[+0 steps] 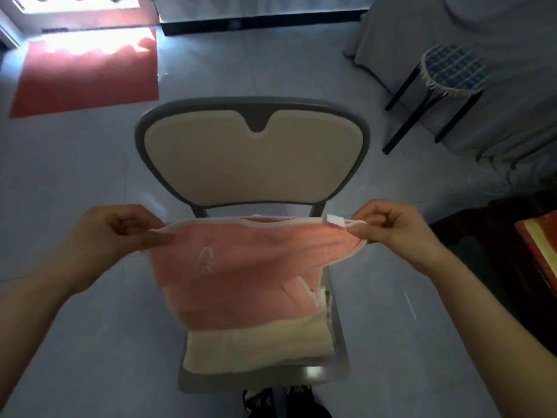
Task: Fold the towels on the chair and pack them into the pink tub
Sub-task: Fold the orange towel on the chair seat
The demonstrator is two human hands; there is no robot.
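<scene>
Hands, head view: left hand [120, 236] was raised over the chair, thumb and curled fingers pinching the top left corner of a pink fabric towel [241, 267] with white edging and a white stitched mark. Right hand [391, 233] was at the same height, fingertips pinching the top right corner beside a small white tag. Between the two hands the towel's top edge was stretched level, and its body hung slack in front of the chair back and over the seat.

Grey-framed chair [256, 152] with a cream padded backrest stood on the pale floor, facing the person. Cream folded towel [256, 348] lay flat on the seat; the pink towel's lower part overlapped it in view, and contact could not be told.

Red rectangular floor mat [87, 73] lay at far left, partly sunlit. Black-legged round stool [452, 70] with a blue woven, fringed cover stood at far right beside a white draped cloth [497, 31].
</scene>
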